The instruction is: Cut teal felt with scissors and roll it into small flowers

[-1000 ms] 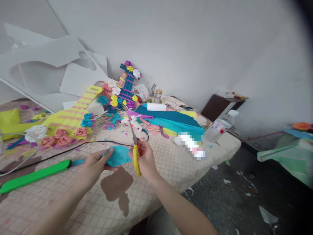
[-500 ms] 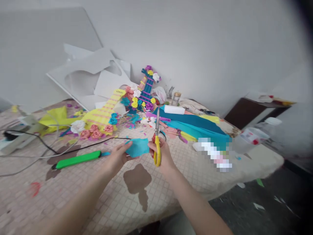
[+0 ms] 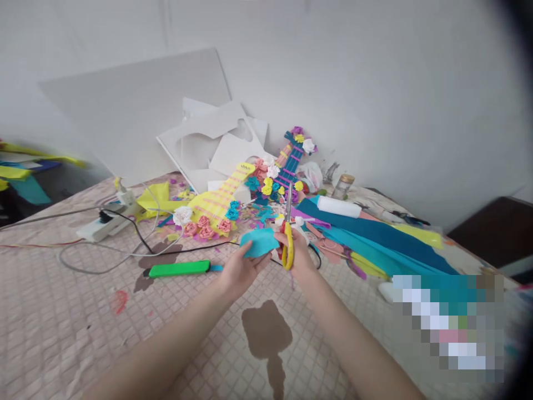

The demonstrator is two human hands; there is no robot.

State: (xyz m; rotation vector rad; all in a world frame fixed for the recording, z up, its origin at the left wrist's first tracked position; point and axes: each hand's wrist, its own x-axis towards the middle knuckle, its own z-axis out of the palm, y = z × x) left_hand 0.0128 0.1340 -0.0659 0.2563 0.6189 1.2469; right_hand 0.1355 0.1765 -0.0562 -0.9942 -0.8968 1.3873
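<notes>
A small piece of turquoise crepe paper (image 3: 260, 243) is stretched between my two hands above the table. My left hand (image 3: 241, 272) grips its left side, thumb on top and fingers underneath. My right hand (image 3: 300, 254) pinches the right edge of the paper and also holds scissors (image 3: 288, 244) with yellow and red handles, blades pointing up and away from me. Left of my left hand lies a green cutter knife (image 3: 180, 269). Beyond the paper rests a yellow guitar-shaped cutout (image 3: 220, 191) trimmed with paper flowers.
A blue guitar-shaped piece (image 3: 291, 161) with flowers leans at the back. White foam boards (image 3: 212, 133) stand against the wall. Blue crepe sheets (image 3: 375, 228), a white roll (image 3: 338, 206) and a jar (image 3: 345, 185) are at right. A power strip (image 3: 110, 216) with cables lies at left.
The view has turned left, so the table's things appear shifted right. My left hand has tilted, showing more of its palm and fingers under the paper. Both hands keep their hold.
</notes>
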